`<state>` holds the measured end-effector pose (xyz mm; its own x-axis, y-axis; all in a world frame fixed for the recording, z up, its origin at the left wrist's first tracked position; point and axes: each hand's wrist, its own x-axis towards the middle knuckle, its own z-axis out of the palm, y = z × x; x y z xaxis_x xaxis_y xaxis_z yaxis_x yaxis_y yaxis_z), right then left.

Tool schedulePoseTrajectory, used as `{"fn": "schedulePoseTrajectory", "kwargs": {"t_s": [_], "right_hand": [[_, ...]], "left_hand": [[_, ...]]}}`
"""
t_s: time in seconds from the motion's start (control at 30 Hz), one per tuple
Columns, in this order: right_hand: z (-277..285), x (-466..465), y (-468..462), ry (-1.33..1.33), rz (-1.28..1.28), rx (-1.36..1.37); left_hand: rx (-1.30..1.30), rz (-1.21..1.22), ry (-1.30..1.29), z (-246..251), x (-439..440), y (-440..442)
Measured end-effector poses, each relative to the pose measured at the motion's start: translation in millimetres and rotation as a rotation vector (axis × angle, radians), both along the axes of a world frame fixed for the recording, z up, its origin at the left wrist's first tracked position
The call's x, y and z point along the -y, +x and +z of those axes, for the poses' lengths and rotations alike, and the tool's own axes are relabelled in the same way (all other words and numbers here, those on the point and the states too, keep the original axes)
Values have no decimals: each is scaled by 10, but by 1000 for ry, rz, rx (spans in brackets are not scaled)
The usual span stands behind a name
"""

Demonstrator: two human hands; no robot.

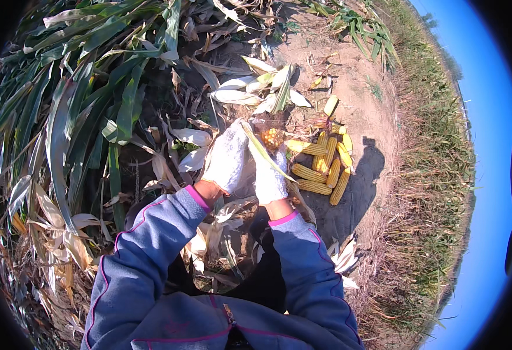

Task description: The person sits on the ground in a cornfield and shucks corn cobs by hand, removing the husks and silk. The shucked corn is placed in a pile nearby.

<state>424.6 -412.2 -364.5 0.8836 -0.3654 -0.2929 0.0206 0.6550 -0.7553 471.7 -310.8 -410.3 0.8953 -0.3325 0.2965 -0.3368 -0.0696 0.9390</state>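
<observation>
My left hand (228,157), in a white knit glove, is closed at the upper end of a pale husk leaf (258,146). That leaf slants across my right hand (270,175), which wears a matching glove. An ear of corn (272,138) with orange-yellow kernels showing stands out past the fingers of my right hand, which grips it lower down. The rest of that ear is hidden by glove and husk. Just right of my right hand, several bare yellow corn cobs (321,159) lie in a loose pile on the soil.
Several ears in pale husks (256,87) lie beyond my hands, and more husked ears (193,148) sit to the left. Cut green corn stalks (94,87) heap up at the left. Loose dry husks (227,218) lie between my legs. Bare soil (347,87) and a grassy strip (431,175) run along the right.
</observation>
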Motion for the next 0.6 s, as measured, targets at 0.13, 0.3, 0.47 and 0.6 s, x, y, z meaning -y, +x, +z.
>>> {"fn": "schedulePoseTrajectory", "kwargs": {"t_s": [0.13,0.3,0.47,0.6], "right_hand": [[73,107,67,-243,-132,-15],[166,331,55,0,-136,18],[156,610,79,-110,-284,-27],[208,853,43,-244,-274,-126]], "left_hand": [[-125,-112,-107,64,62,78],[-716,-372,-810,315,65,67],[-83,-263,19,528,-89,-9],[-750,-478,-820,574,-164,48]]}}
